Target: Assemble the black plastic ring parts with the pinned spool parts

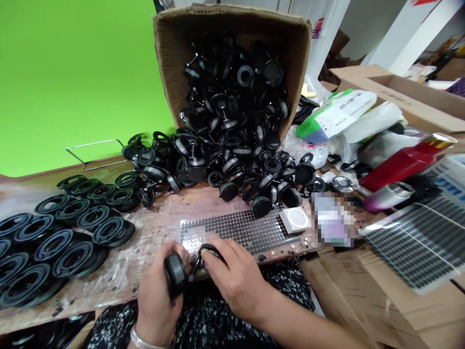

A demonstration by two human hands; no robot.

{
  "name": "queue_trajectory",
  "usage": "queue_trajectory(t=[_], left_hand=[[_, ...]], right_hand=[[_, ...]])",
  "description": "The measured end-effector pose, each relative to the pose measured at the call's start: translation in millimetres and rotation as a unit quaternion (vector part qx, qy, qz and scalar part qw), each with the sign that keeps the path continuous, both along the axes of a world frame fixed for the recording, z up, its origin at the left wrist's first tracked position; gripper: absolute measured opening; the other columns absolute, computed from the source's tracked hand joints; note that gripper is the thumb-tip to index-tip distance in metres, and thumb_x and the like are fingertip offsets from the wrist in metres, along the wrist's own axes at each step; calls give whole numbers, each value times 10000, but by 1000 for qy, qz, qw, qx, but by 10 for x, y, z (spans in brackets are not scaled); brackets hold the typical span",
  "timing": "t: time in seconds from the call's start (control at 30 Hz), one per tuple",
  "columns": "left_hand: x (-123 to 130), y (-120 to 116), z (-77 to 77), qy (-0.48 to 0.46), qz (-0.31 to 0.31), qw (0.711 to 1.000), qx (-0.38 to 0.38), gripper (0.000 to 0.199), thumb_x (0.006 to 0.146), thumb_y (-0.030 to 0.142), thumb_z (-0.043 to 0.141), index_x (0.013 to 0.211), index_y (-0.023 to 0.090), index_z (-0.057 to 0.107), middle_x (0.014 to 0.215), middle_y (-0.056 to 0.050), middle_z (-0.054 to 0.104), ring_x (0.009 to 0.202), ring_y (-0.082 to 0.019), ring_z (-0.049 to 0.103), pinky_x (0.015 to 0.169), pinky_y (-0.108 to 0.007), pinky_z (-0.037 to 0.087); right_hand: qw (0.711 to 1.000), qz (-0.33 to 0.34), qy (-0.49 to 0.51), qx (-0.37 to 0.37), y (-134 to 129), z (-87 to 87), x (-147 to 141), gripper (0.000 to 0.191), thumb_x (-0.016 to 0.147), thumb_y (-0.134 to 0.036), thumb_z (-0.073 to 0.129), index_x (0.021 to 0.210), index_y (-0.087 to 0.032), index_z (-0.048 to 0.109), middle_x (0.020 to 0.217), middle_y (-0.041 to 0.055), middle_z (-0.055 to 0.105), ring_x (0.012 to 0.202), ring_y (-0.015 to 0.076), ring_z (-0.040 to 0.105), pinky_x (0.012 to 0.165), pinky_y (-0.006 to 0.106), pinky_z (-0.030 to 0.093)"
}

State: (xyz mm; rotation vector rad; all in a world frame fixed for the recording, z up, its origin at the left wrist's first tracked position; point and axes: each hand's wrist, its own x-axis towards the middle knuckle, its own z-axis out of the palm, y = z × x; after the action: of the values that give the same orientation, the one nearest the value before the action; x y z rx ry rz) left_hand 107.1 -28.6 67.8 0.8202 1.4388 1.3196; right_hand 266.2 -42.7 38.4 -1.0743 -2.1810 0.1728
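- Head view: a bright green backdrop fills the upper left, and below it a worn wooden table (160,228) runs across, speckled with tiny black dots.
- Hard to read: a blurred-out patch (332,219) at 3 o'clock from the hands hides whatever lies there, and the stacked rings (54,232) at 9 o'clock are cut off by the left edge.
- At 12 o'clock, a cardboard box (232,29) lies tipped on its side, mouth toward us, with a heap of black round parts (232,135) spilling out of it onto the table.
- Right of the box, crumpled plastic bags (341,116) pile up, with a red bottle (403,165) lying at 2 o'clock; what is under the bags can't be made out.
- A sheet of small black dots (247,228) lies flat just above the hands, a white square pad (295,219) at its right corner.
- Another dot sheet (421,242) sits at 3 o'clock, tilted on cardboard, its far end out of frame.
- Left hand (156,295) is closed around a black round part (176,276), held at the near table edge, over the lap.
- Right hand (232,278) has its fingers curled, pinching a thin black loop (209,252) right beside that part; the fingertips hide where it joins.
- A bracelet (143,341) shows at the left wrist, partly cut off at 6 o'clock.
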Motion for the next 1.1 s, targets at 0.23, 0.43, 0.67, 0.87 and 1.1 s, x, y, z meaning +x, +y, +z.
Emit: queue_trajectory(t=[0.23,0.43,0.67,0.87,1.1], left_hand=[[-53,-64,-8,-67,-51,996,-22,296,823,487,595,723,208,592,708,-1,543,681,-154,499,647,-234,481],[-444,-272,-4,225,-226,942,102,367,621,326,832,961,270,707,1145,-76,633,1162,-292,542,1025,-351,423],[-428,-371,-59,-83,-182,976,-88,376,802,573,631,904,235,502,621,12,534,504,-131,460,368,-198,408],[-428,-349,-114,-287,-87,945,-134,373,919,544,465,1008,195,560,716,-12,544,571,-135,543,391,-198,445],[-466,-258,-112,-382,-54,899,-208,290,951,391,468,971,126,585,728,-58,605,532,-141,594,369,-201,487]], right_hand=[[992,25,98,-80,130,23,4,224,948,-127,444,1009,-178,653,957,73,648,879,159,610,789,276,526],[940,52,214,-259,161,207,91,125,916,-177,516,901,-208,635,810,-3,636,764,127,612,714,249,497],[949,-58,156,-268,469,8,319,99,898,-250,530,842,-196,591,818,19,608,737,150,586,670,278,476],[985,-53,-56,-157,574,-273,150,148,880,-143,500,782,-191,601,856,46,581,844,188,560,775,315,455],[973,-53,-117,-192,709,-213,34,135,798,-83,519,717,-183,559,811,36,565,769,180,534,722,297,414]])
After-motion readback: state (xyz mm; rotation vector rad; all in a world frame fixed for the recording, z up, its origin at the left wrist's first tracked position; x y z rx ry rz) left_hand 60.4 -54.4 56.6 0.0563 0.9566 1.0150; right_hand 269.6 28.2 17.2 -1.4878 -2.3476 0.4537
